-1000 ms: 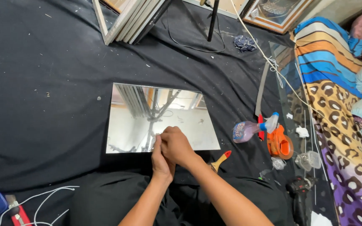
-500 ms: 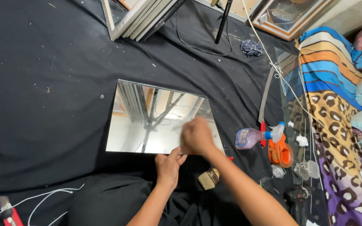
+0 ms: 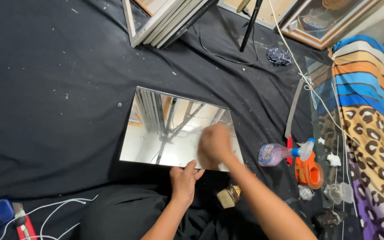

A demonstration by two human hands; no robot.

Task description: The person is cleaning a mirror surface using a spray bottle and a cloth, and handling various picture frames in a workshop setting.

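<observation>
While the mirror (image 3: 170,129) lies flat near the middle of the black cloth (image 3: 54,89), the left hand (image 3: 184,180) rests at the mirror's near edge, fingers loosely spread, fingertips touching the rim. The right hand (image 3: 215,144) is over the mirror's near right corner, blurred; finger state cannot be told. A spray bottle (image 3: 281,153) lies just right of the mirror, beside an orange tape roll (image 3: 308,171).

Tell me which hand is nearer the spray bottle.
Right. The right hand is over the mirror near its right edge, just left of the spray bottle; the left hand rests at the mirror's near edge, farther left.
</observation>
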